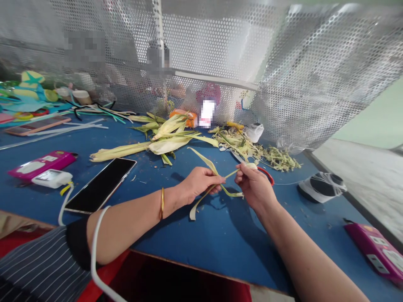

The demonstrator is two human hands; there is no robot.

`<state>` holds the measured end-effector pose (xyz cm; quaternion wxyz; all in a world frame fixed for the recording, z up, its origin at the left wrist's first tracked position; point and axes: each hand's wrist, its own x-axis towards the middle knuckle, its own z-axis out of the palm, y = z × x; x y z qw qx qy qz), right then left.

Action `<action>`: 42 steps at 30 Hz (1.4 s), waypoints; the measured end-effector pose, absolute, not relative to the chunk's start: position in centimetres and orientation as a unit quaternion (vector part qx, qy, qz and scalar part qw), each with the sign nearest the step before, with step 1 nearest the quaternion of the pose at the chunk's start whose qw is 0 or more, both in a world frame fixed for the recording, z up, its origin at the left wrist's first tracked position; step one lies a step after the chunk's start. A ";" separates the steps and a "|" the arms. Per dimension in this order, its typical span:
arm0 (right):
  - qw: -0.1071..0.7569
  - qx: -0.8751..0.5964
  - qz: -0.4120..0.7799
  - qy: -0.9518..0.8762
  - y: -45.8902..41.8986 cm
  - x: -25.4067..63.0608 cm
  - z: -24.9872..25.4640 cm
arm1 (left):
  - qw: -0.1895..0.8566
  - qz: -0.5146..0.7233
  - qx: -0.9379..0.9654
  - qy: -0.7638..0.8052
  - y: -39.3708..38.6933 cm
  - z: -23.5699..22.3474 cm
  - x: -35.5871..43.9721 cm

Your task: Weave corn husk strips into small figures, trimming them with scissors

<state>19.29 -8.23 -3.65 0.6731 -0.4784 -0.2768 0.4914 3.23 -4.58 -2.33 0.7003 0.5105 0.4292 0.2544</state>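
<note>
Above the blue table, my left hand is closed in a pinch on the crossing of several pale green corn husk strips. Their ends stick out upward, to the lower left and to the right. My right hand is closed, thumb against fingers, on the far end of a thin husk piece stretched between both hands. Just behind the right hand lie scissors with a red handle, partly hidden by it. A thin white thread runs from a dark spool toward the right hand; its end is hidden.
A heap of corn husks and shredded husk scraps lie behind my hands. To the left are a black-screened phone, a white device with a cable and a magenta power strip. Another power strip sits right. A perforated screen stands behind.
</note>
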 end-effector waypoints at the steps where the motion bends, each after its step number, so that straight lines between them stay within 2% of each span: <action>1: 0.677 -0.484 0.480 -0.279 -8.1 19.5 -3.8 | 0.706 0.256 0.496 0.436 -4.6 -2.3 3.2; 4: 0.668 -0.499 0.464 -0.299 -7.8 19.8 -4.1 | 0.714 0.267 0.470 0.445 -4.4 -2.3 3.2; 7: 0.621 -0.547 0.441 -0.347 -7.8 19.9 -4.1 | 0.706 0.286 0.478 0.437 -4.2 -2.5 2.9; 13: 0.393 -0.599 0.268 -0.644 -8.8 19.0 -4.0 | 0.711 0.316 0.462 0.425 -3.4 -3.0 2.7; 19: 0.315 -0.578 0.112 -0.744 -9.9 18.7 -3.9 | 0.704 0.322 0.449 0.445 -3.0 -3.0 2.9; 23: 0.369 -0.591 -0.011 -0.717 -9.9 19.0 -3.2 | 0.659 0.298 0.547 0.422 -3.4 -3.1 2.8; 25: 0.406 -0.597 0.005 -0.692 -9.9 18.9 -3.1 | 0.632 0.256 0.621 0.387 -3.9 -3.3 2.8; 27: 0.425 -0.596 0.124 -0.670 -9.9 18.6 -3.2 | 0.623 0.198 0.671 0.350 -4.7 -3.6 3.0; 30: 0.425 -0.566 0.379 -0.596 -9.8 17.9 -3.5 | 0.619 0.146 0.696 0.335 -5.9 -4.1 3.2; 32: 0.453 -0.553 0.447 -0.538 -9.7 17.7 -3.5 | 0.612 0.125 0.709 0.327 -6.2 -4.3 3.2; 36: 0.576 -0.557 0.398 -0.448 -9.4 18.2 -3.1 | 0.611 0.098 0.712 0.333 -5.9 -4.2 3.0; 38: 0.607 -0.558 0.348 -0.446 -9.5 18.6 -2.9 | 0.614 0.111 0.693 0.361 -5.5 -4.1 3.0; 40: 0.605 -0.569 0.260 -0.493 -9.8 18.7 -2.8 | 0.625 0.146 0.660 0.389 -5.1 -4.0 3.1; 42: 0.565 -0.579 0.145 -0.569 -10.4 18.5 -2.7 | 0.650 0.189 0.609 0.414 -4.7 -3.8 3.1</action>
